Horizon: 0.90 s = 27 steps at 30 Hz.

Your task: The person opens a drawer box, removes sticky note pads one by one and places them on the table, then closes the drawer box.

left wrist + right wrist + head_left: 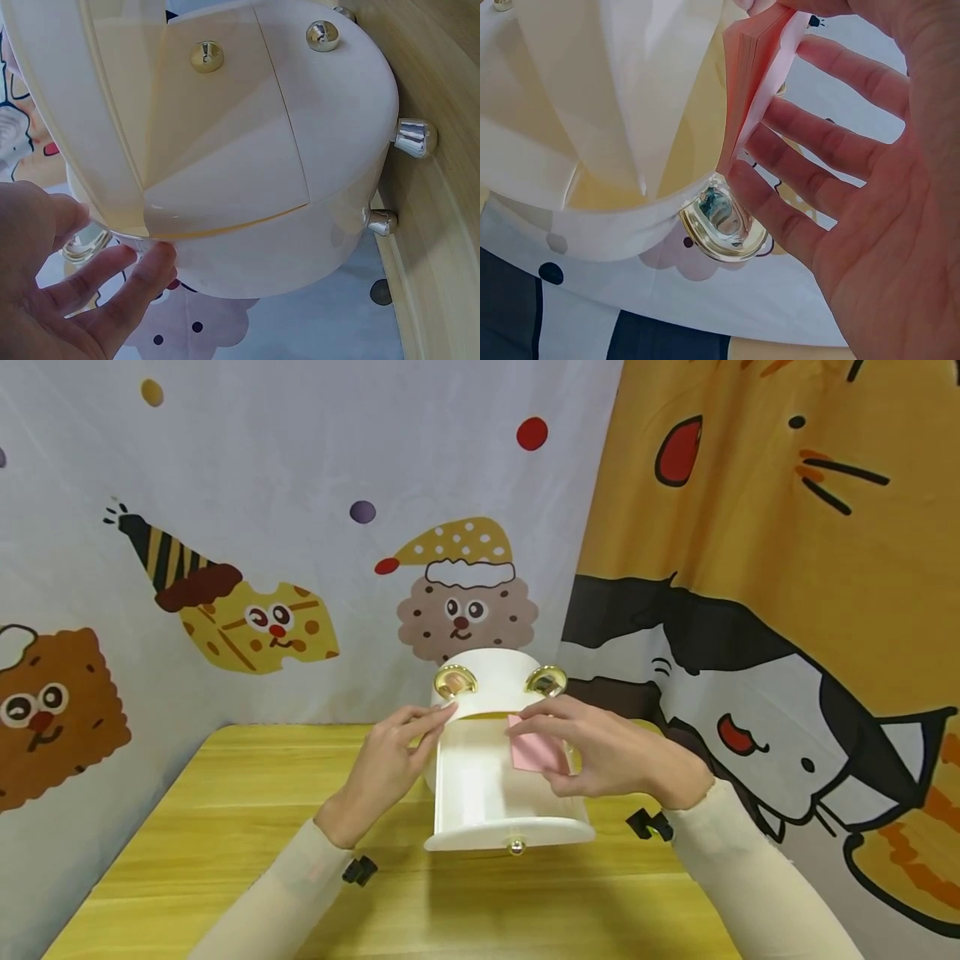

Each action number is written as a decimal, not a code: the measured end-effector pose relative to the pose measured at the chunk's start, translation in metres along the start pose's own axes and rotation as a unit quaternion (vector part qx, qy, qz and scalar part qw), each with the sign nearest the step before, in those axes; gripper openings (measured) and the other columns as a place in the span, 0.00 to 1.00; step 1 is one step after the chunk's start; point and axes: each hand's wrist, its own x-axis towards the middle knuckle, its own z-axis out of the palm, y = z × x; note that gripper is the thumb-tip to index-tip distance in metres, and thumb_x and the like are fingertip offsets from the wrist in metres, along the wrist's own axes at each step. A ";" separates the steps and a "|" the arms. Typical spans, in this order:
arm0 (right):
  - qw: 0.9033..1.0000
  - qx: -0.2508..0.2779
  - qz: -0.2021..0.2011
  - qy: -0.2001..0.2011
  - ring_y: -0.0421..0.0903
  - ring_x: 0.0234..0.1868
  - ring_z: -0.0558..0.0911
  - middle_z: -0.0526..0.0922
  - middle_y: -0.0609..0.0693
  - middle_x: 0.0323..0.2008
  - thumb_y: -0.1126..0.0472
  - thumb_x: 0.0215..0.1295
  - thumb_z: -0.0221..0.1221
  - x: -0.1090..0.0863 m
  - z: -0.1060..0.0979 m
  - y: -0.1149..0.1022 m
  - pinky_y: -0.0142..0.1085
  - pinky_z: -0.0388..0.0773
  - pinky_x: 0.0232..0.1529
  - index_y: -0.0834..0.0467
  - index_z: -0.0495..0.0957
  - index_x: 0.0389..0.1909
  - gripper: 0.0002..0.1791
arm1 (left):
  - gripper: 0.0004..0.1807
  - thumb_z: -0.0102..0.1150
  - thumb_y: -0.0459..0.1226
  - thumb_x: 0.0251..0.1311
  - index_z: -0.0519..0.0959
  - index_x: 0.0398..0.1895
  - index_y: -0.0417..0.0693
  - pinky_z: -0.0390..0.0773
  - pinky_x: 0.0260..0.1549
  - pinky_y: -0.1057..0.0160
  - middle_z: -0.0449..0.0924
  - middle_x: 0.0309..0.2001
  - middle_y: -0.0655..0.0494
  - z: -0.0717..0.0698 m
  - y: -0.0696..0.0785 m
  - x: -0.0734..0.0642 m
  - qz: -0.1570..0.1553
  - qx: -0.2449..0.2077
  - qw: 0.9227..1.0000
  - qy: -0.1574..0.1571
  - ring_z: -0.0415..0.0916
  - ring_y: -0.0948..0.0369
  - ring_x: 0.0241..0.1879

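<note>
A white rounded drawer box (491,681) stands on the table, its drawer (472,785) pulled out toward me. My right hand (607,747) pinches a pad of pink sticky notes (536,750) between thumb and fingers, over the right side of that drawer. In the right wrist view the pad (754,71) shows its layered page edges, tilted beside the drawer. My left hand (382,760) has its fingertips on the box's left front edge. The left wrist view shows those fingers (154,266) fairly straight, touching the white shell next to the drawer opening.
Two gold-rimmed ornaments, one on the left (455,681), sit on top of the box. Gold knobs (322,35) mark its lower front, and metal feet (414,137) carry it. A wood-grain table (285,777) lies beneath, with a cartoon-print curtain (300,527) behind and right.
</note>
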 end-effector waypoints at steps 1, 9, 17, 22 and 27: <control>1.000 0.001 0.000 0.000 0.41 0.57 0.84 0.86 0.47 0.74 0.60 0.62 0.81 0.000 0.000 0.000 0.35 0.86 0.49 0.48 0.86 0.75 0.38 | 0.22 0.72 0.31 0.81 0.90 0.73 0.52 0.92 0.31 0.66 0.93 0.54 0.42 0.000 0.000 0.000 0.001 0.000 1.000 0.000 0.94 0.51 0.44; 1.000 0.004 -0.001 0.001 0.44 0.62 0.85 0.86 0.48 0.74 0.60 0.62 0.81 -0.003 -0.002 0.002 0.38 0.87 0.53 0.48 0.86 0.75 0.38 | 0.22 0.72 0.32 0.81 0.90 0.74 0.54 0.91 0.31 0.66 0.93 0.54 0.43 0.000 -0.001 0.001 -0.011 -0.001 1.000 -0.004 0.93 0.53 0.42; 1.000 0.006 0.007 0.002 0.45 0.66 0.86 0.85 0.49 0.76 0.60 0.62 0.82 -0.007 -0.002 0.004 0.42 0.89 0.57 0.48 0.86 0.76 0.39 | 0.22 0.72 0.32 0.81 0.90 0.74 0.54 0.90 0.29 0.67 0.94 0.54 0.43 0.000 -0.001 0.001 -0.012 0.002 1.000 -0.006 0.90 0.56 0.37; 1.000 0.001 0.012 0.001 0.46 0.67 0.86 0.84 0.49 0.76 0.60 0.62 0.82 -0.009 -0.003 0.004 0.44 0.90 0.58 0.48 0.85 0.77 0.39 | 0.22 0.72 0.32 0.81 0.90 0.74 0.54 0.92 0.31 0.67 0.93 0.55 0.43 0.000 -0.001 0.001 -0.014 -0.003 1.000 -0.006 0.91 0.55 0.39; 1.000 0.005 0.014 0.003 0.46 0.67 0.86 0.85 0.49 0.76 0.60 0.62 0.82 -0.010 -0.005 0.005 0.44 0.90 0.59 0.49 0.85 0.77 0.39 | 0.23 0.72 0.31 0.81 0.90 0.74 0.53 0.93 0.32 0.67 0.93 0.54 0.43 0.000 -0.001 0.000 -0.012 -0.009 1.000 -0.004 0.93 0.54 0.42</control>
